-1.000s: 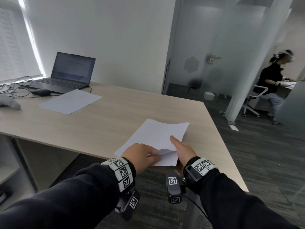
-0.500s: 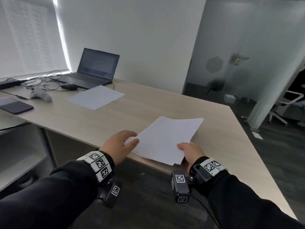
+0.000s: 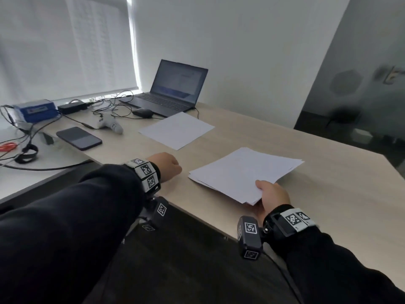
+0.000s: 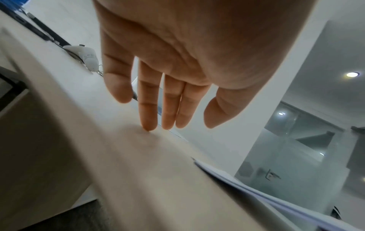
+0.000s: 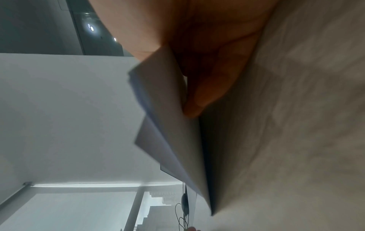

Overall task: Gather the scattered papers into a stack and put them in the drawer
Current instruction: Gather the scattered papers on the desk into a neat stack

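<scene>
A: Item one, paper stack [image 3: 243, 172]?
B: White sheets, loosely squared, lying on the desk [image 3: 328, 194] near its front edge. The near corner is lifted slightly off the wood.

A: Who holds it?
B: The right hand [image 3: 271, 197]. Thumb on top of that near corner, fingers [image 5: 205, 93] curled beneath it, so the corner is pinched between them. The right wrist view shows the sheets fanned a little at the edge.

A: Item two, left hand [image 3: 164, 166]?
B: Out over the desk, left of the stack and clear of it. Fingers [image 4: 148, 109] straight and spread, holding nothing; one fingertip seems to touch the desk surface.

A: Item three, loose paper?
B: A single sheet [image 3: 176, 130] lying flat farther back, well apart from the stack, just in front of the laptop [image 3: 173, 88].

A: Other entries?
B: A mouse [image 3: 142, 112] beside the laptop, a white controller [image 3: 110, 125], a dark phone [image 3: 79, 138] lying flat, a blue box [image 3: 36, 109] with tangled cables [image 3: 105, 106] at the far left.

A: Drawer?
B: Cannot tell where it is from these views.
</scene>
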Demonstrator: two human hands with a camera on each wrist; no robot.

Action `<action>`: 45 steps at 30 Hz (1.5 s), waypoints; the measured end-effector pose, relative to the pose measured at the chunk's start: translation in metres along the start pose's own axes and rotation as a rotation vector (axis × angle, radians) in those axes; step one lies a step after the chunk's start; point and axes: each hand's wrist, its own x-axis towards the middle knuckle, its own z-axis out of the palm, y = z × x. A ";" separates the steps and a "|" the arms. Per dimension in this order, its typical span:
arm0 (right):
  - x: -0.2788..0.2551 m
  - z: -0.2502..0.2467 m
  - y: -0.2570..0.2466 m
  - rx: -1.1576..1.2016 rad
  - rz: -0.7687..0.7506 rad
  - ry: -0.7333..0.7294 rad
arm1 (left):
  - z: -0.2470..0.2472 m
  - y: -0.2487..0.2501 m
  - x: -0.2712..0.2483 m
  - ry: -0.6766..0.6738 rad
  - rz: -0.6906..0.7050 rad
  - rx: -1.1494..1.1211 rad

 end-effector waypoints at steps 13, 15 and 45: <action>0.027 0.000 -0.002 0.085 -0.033 -0.040 | -0.013 0.025 0.113 -0.085 -0.045 0.100; 0.026 0.000 -0.002 0.082 -0.032 -0.047 | -0.011 0.028 0.116 -0.151 -0.033 0.117; -0.035 -0.162 -0.002 -0.089 -0.069 0.081 | 0.075 0.070 -0.123 -0.050 0.310 0.450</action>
